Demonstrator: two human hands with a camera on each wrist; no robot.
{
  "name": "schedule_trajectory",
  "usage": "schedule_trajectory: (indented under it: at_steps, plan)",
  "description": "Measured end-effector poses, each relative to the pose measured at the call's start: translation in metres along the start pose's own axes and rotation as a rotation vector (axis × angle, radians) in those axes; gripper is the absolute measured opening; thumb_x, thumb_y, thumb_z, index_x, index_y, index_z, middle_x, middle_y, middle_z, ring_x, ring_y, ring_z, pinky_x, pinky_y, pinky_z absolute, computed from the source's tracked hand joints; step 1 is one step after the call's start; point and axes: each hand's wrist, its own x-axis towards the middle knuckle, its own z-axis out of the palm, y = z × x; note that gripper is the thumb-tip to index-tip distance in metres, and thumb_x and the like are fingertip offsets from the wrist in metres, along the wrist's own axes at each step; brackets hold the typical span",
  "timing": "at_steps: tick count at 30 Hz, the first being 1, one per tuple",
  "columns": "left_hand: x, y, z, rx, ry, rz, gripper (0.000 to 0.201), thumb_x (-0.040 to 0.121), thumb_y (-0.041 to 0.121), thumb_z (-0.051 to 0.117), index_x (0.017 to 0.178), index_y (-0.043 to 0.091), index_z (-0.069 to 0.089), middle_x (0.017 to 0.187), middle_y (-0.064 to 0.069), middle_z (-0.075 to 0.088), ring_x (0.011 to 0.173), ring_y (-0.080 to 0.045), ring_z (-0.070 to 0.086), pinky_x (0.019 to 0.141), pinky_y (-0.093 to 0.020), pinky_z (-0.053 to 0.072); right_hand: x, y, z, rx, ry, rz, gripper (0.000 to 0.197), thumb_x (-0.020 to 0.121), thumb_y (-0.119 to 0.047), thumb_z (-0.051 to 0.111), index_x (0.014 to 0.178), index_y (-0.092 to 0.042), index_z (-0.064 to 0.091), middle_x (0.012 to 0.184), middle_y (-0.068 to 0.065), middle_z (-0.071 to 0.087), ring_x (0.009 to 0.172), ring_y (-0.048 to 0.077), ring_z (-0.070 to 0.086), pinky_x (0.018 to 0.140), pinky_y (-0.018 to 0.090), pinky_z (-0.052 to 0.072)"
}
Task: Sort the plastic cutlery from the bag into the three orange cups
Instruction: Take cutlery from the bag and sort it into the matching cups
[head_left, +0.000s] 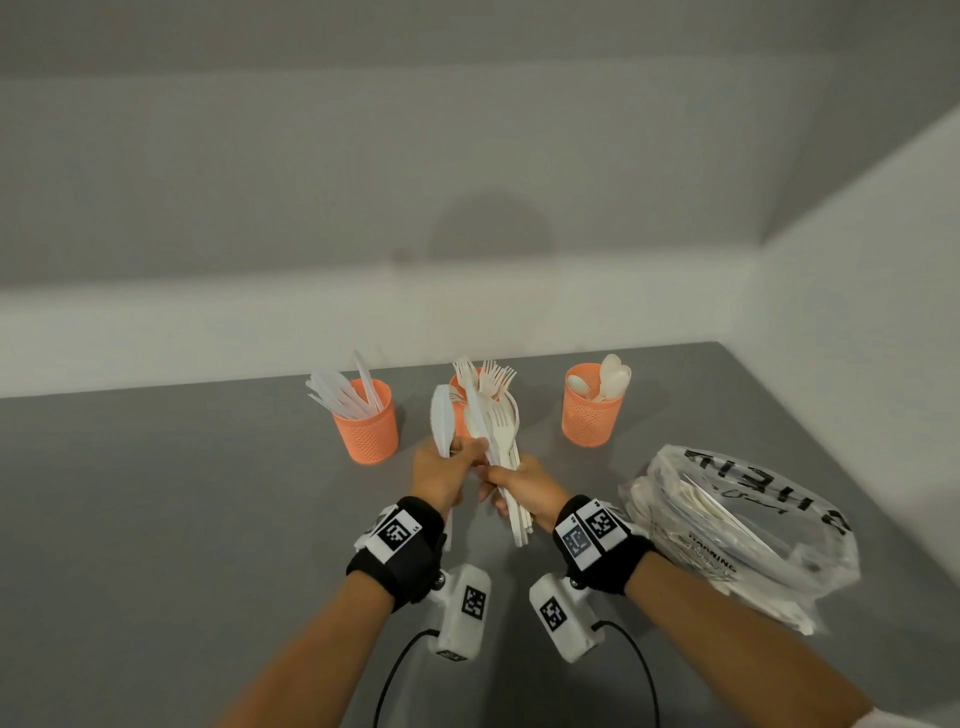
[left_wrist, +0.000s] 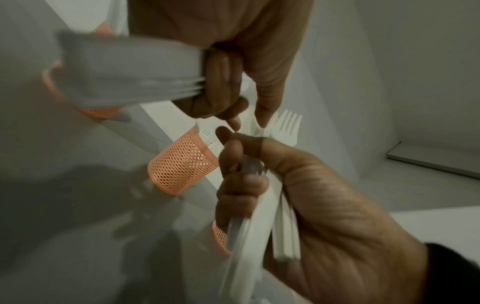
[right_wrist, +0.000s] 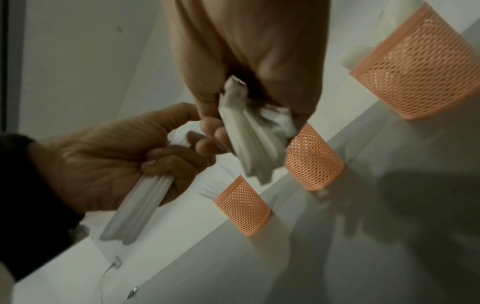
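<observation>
Three orange mesh cups stand in a row at the back: the left cup (head_left: 366, 428) holds knives, the middle cup (head_left: 458, 415), partly hidden by the hands, holds forks, and the right cup (head_left: 592, 418) holds spoons. My left hand (head_left: 460, 460) grips a few white knives (head_left: 441, 423), blades up; in the left wrist view these knives (left_wrist: 130, 78) are blurred. My right hand (head_left: 511, 486) grips a mixed bundle of white cutlery (head_left: 501, 431), forks on top, in front of the middle cup. The left thumb and forefinger touch the bundle (right_wrist: 253, 142).
A clear plastic bag (head_left: 737, 525) with more white cutlery lies on the grey table (head_left: 182, 519) to the right of my right wrist. White walls close off the back and right. Cables run from the wrist cameras toward me.
</observation>
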Motion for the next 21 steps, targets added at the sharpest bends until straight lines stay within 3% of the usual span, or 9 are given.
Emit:
schedule_trajectory:
  at_steps: [7,11,14,16,19,21]
  plan:
    - [-0.005,0.005,0.009,0.058,-0.016,0.084,0.016,0.086,0.016,0.064,0.075,0.005,0.058,0.056,-0.004,0.052,0.027,-0.001,0.040,0.031,-0.011,0.029,-0.003,-0.003,-0.005,-0.062,-0.059,-0.031,0.011,0.094,-0.003,0.046,0.097,-0.008,0.055,0.066,0.008,0.058,0.036,0.006,0.043,0.040,0.018,0.038]
    - [-0.004,0.005,0.013,0.078,-0.006,0.119,0.027,0.087,0.006,0.060,0.062,0.008,0.049,0.054,-0.007,0.050,0.029,-0.002,0.043,0.034,-0.013,0.037,-0.006,-0.005,-0.007,-0.005,-0.113,-0.016,0.011,0.093,-0.002,0.046,0.092,-0.007,0.056,0.066,0.008,0.059,0.038,0.006,0.046,0.042,0.019,0.041]
    - [0.001,0.003,0.012,0.074,0.012,0.116,0.027,0.089,0.006,0.054,0.064,0.010,0.045,0.060,-0.009,0.051,0.043,-0.012,0.049,0.042,-0.020,0.041,-0.006,-0.006,-0.009,0.097,-0.137,0.023,0.010,0.093,-0.009,0.051,0.088,-0.008,0.060,0.064,0.005,0.064,0.041,0.008,0.049,0.044,0.019,0.044]
    - [0.004,0.003,0.011,0.063,0.033,0.142,0.019,0.091,0.007,0.048,0.073,0.011,0.051,0.068,-0.007,0.056,0.057,-0.015,0.053,0.053,-0.024,0.045,-0.006,-0.007,-0.011,0.160,-0.145,0.048,0.010,0.093,-0.014,0.053,0.091,-0.009,0.061,0.074,0.008,0.066,0.045,0.010,0.053,0.046,0.020,0.046]
    - [0.009,0.003,0.006,-0.029,0.093,0.125,0.015,0.095,0.012,0.040,0.088,0.007,0.052,0.069,-0.003,0.055,0.058,-0.013,0.049,0.052,-0.023,0.038,-0.007,-0.008,-0.012,0.216,-0.170,0.076,0.012,0.095,-0.014,0.049,0.096,-0.011,0.061,0.078,0.008,0.070,0.049,0.011,0.059,0.047,0.020,0.050]
    - [0.016,0.004,0.002,-0.067,0.177,0.122,0.021,0.097,0.017,0.037,0.083,0.007,0.048,0.065,-0.002,0.047,0.056,-0.013,0.043,0.055,-0.026,0.034,-0.009,-0.009,-0.010,0.200,-0.206,0.086,0.015,0.097,-0.013,0.045,0.099,-0.014,0.060,0.073,0.003,0.072,0.053,0.011,0.064,0.051,0.021,0.053]
